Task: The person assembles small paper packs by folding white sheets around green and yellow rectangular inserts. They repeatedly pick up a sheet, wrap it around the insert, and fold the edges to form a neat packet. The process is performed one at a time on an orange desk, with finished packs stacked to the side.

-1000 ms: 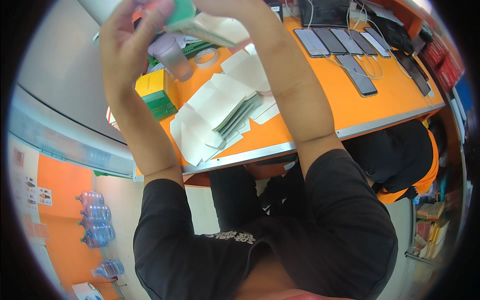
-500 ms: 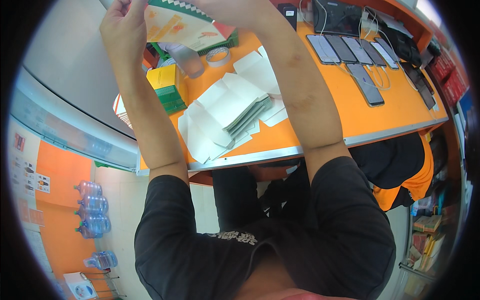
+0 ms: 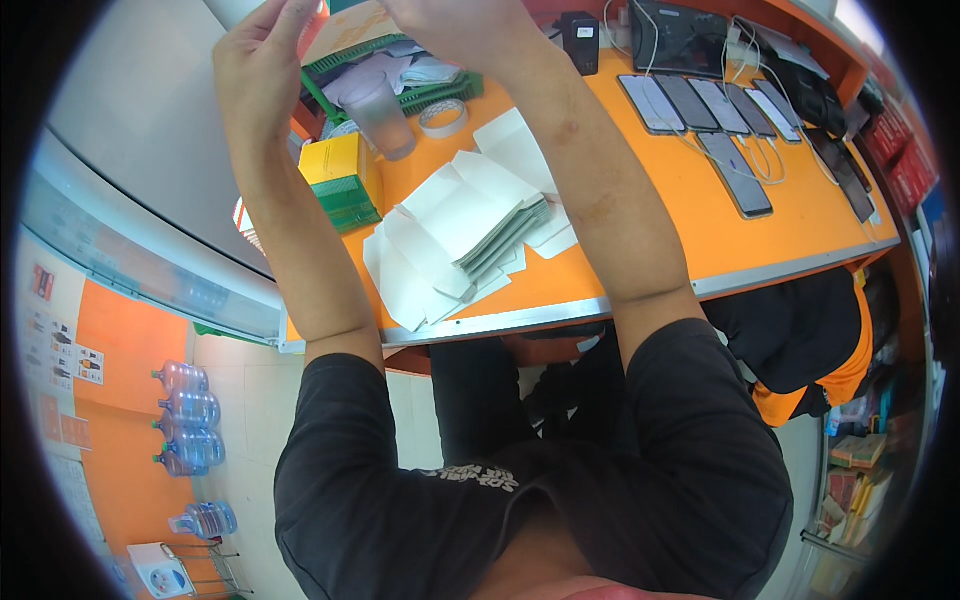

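Both arms reach to the far side of the orange table. My left hand point(image 3: 262, 72) is closed, thumb against fingers, at the edge of a printed card piece point(image 3: 345, 32). My right hand point(image 3: 455, 35) is closed at the card's other side; its fingertips are partly cut off by the top of the picture. Most of the card is out of view too. Below the hands lies a loose stack of white folded card blanks point(image 3: 455, 215) with green edges. A yellow and green box point(image 3: 342, 178) stands beside my left forearm.
A frosted plastic cup point(image 3: 380, 120), a tape roll point(image 3: 443, 118) and a green basket point(image 3: 440, 93) with papers sit behind the stack. Several phones point(image 3: 735, 175) with white cables lie at the right. A metal strip point(image 3: 520, 318) edges the table.
Both hands have lifted the printed card up and away, so less of it shows. The green basket and its papers are now uncovered. The white stack has not been touched.
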`<state>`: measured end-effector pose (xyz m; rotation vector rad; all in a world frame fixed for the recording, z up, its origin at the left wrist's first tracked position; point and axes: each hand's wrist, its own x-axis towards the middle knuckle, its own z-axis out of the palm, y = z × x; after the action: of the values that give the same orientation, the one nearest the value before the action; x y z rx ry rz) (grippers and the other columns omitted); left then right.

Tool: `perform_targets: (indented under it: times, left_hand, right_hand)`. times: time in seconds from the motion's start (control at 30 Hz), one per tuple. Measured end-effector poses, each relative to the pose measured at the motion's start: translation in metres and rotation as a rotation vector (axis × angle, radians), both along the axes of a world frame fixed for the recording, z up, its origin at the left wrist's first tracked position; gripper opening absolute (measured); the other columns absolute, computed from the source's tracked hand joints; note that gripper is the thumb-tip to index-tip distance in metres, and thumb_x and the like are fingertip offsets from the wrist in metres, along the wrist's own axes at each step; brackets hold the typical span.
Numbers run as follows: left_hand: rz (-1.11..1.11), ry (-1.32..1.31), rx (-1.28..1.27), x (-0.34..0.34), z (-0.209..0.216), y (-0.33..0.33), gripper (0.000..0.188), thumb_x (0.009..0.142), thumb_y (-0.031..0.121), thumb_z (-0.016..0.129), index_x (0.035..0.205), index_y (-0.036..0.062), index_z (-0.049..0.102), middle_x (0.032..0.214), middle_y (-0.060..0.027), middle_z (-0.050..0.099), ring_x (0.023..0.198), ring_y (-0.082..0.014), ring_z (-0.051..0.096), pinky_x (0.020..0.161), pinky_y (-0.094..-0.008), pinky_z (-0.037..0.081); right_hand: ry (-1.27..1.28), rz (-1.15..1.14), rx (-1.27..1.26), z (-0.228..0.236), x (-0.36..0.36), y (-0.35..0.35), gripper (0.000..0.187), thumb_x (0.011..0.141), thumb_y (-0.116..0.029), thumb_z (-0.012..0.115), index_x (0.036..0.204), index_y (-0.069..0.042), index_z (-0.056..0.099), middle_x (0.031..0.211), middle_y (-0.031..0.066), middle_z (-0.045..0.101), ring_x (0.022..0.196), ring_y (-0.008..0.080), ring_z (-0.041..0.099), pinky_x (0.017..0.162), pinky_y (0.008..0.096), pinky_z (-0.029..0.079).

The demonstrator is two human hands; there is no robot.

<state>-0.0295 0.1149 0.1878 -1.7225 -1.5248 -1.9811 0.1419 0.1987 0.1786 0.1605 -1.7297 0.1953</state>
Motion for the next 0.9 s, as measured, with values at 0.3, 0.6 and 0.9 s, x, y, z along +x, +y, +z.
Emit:
perform_targets:
  times: [0.3, 0.6, 0.9]
  left_hand:
    - [0.020, 0.023, 0.041, 0.011, 0.000, -0.005, 0.036, 0.092, 0.032, 0.075, 0.111, 0.0015, 0.077, 0.093, -0.0041, 0.072, 0.091, -0.0120, 0.063, 0.087, -0.0265, 0.047]
    - [0.054, 0.076, 0.043, 0.011, 0.000, -0.010, 0.036, 0.091, 0.031, 0.077, 0.109, 0.0005, 0.077, 0.092, -0.0043, 0.071, 0.089, -0.0123, 0.062, 0.084, -0.0271, 0.048]
    - [-0.064, 0.107, -0.070, 0.017, 0.001, -0.019, 0.025, 0.093, 0.026, 0.073, 0.102, 0.0026, 0.075, 0.092, -0.0009, 0.066, 0.086, -0.0094, 0.058, 0.074, -0.0244, 0.045]
  right_hand:
    - [-0.002, 0.049, 0.004, 0.003, 0.008, 0.001, 0.012, 0.093, -0.007, 0.056, 0.098, 0.001, 0.063, 0.084, 0.0231, 0.065, 0.080, 0.0407, 0.066, 0.070, 0.0448, 0.051]
    - [-0.021, 0.066, 0.016, 0.006, 0.011, -0.001, 0.012, 0.093, -0.008, 0.057, 0.097, 0.002, 0.064, 0.083, 0.0224, 0.066, 0.078, 0.0374, 0.066, 0.070, 0.0427, 0.051]
    - [-0.156, 0.085, -0.165, 0.004, 0.017, -0.005, 0.024, 0.097, -0.017, 0.056, 0.098, 0.006, 0.064, 0.084, 0.0215, 0.068, 0.078, 0.0314, 0.067, 0.073, 0.0413, 0.053]
